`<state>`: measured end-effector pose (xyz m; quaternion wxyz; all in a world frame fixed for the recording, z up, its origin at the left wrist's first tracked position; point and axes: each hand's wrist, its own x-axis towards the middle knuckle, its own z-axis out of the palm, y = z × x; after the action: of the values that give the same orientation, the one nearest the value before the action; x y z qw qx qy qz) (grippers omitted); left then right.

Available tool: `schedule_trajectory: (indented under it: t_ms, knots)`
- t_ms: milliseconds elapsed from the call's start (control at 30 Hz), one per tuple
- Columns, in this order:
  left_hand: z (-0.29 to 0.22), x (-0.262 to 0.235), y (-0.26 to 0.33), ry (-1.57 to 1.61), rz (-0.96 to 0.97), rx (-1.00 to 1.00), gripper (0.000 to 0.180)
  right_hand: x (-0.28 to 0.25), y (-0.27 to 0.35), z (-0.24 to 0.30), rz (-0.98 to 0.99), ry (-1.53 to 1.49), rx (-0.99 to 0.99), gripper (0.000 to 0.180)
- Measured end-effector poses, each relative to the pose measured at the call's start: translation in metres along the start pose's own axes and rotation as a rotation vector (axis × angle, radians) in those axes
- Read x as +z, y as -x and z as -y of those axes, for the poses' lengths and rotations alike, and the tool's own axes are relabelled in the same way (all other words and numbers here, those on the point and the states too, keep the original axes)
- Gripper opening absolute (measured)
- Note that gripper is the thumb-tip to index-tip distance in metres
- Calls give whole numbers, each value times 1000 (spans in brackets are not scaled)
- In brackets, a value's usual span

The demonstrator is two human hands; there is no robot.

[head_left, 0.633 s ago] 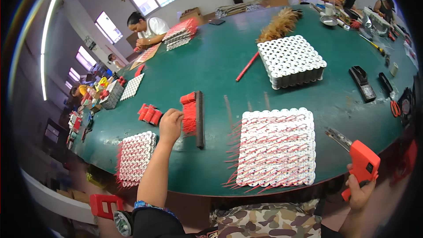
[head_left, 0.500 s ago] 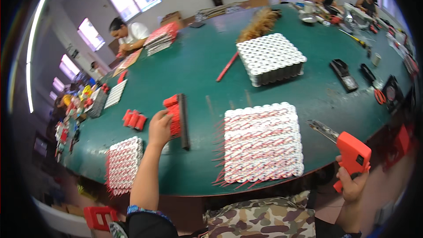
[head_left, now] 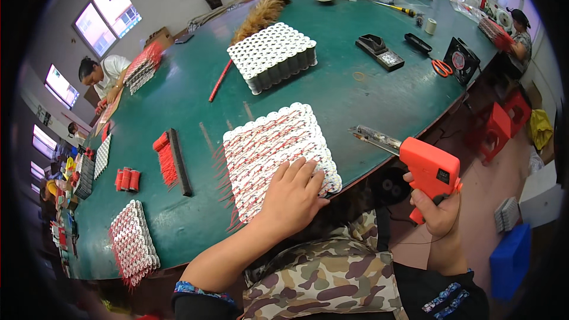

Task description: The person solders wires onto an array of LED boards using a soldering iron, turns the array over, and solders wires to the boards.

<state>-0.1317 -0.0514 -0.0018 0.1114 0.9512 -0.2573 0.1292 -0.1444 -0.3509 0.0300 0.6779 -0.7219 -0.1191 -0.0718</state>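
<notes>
My left hand (head_left: 291, 197) lies palm down, fingers spread, on the near corner of a square white block of packed cells laced with red wires (head_left: 274, 153), at the table's front edge. My right hand (head_left: 437, 211) grips the handle of an orange glue gun (head_left: 422, 166), held off the table's edge with its metal nozzle pointing left toward the block. A red brush on a dark bar (head_left: 172, 162) lies to the left of the block, apart from my hands.
The green table (head_left: 338, 92) also bears a second white cell block (head_left: 273, 55), another laced block (head_left: 133, 242) at the near left, red cylinders (head_left: 127, 179), a red rod (head_left: 219, 80), black trays (head_left: 379, 51) and scissors (head_left: 441, 68). A person in white (head_left: 105, 75) sits far left; red stools (head_left: 501, 124) stand at right.
My left hand has left the red brush and moved right onto the laced block. The view has swung left, and the glue gun is now raised nearer the block.
</notes>
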Motion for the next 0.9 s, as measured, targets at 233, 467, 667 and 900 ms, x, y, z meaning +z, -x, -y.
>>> schedule_trajectory:
  t_ms: [233, 467, 667, 900]
  knots:
    - [-6, 13, -16, 81, 85, -51, 47, -25, 14, -13, -40, -14, 46, 36]
    - [-14, -8, -21, -2, 140, -25, 31, -48, 19, -33, -43, 17, -53, 39]
    - [-32, -54, 20, -268, 137, 134, 29, -58, 19, -39, -78, -15, -16, 39]
    - [-46, -33, 152, 334, 133, -436, 28, -59, 16, -58, -64, -18, -41, 39]
